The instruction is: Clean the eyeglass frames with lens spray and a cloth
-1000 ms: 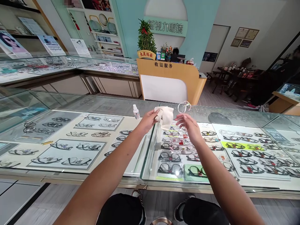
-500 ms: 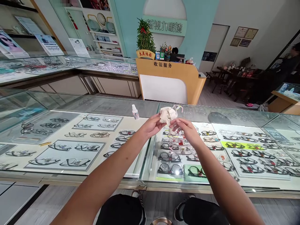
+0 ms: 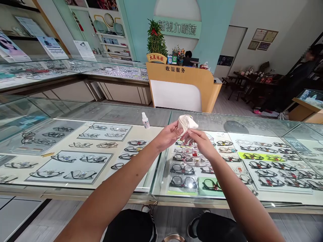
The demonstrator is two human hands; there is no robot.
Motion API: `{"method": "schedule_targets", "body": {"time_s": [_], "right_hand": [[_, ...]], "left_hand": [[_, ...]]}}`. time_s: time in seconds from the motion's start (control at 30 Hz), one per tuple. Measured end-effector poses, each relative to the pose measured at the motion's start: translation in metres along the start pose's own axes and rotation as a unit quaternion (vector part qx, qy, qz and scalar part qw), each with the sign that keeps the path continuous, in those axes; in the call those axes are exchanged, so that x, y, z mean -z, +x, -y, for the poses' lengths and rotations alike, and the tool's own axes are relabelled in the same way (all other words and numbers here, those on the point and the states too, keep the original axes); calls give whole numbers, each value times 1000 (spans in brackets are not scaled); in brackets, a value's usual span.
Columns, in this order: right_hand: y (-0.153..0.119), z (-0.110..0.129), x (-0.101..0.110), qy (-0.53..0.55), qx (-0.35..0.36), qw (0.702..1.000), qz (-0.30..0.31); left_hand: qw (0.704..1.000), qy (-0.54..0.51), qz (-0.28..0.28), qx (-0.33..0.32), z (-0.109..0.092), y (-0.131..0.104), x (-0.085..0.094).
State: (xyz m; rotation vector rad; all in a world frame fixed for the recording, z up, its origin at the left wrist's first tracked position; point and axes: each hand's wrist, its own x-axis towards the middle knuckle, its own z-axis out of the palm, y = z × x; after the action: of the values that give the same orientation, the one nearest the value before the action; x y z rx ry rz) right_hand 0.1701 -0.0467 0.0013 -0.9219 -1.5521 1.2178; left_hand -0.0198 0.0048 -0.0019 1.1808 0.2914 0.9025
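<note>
One white cleaning cloth, one clear-framed pair of glasses and one small spray bottle show above the glass display counter. The left hand pinches the cloth closed around the frame's upper part; the right hand grips the glasses from below, fingers curled tight.
</note>
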Motion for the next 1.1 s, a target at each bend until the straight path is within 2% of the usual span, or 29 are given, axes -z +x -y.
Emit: {"method": "schedule_targets", "body": {"time_s": [0.33, 0.43, 0.63, 0.8, 0.9, 1.0, 1.1], "right_hand": [[-2, 1, -4, -10, -16, 1000, 25], [-2, -1, -4, -7, -23, 999, 38], [-3, 3, -9, -31, -10, 999, 33], [-4, 7, -10, -24, -17, 999, 36], [-4, 6, -6, -7, -19, 1000, 6], [-2, 3, -2, 24, -23, 999, -16], [-1, 2, -2, 52, -28, 998, -4]], "left_hand": [[996, 74, -51, -16, 3, -3, -8], [995, 84, -57, -22, 3, -3, -11], [990, 89, -105, -43, 7, -1, -11], [993, 75, -85, -39, 4, 0, -8], [995, 42, -82, -44, -1, 0, -8], [997, 28, -52, -41, -7, -1, -10], [999, 35, -30, -23, -9, -3, -10]]}}
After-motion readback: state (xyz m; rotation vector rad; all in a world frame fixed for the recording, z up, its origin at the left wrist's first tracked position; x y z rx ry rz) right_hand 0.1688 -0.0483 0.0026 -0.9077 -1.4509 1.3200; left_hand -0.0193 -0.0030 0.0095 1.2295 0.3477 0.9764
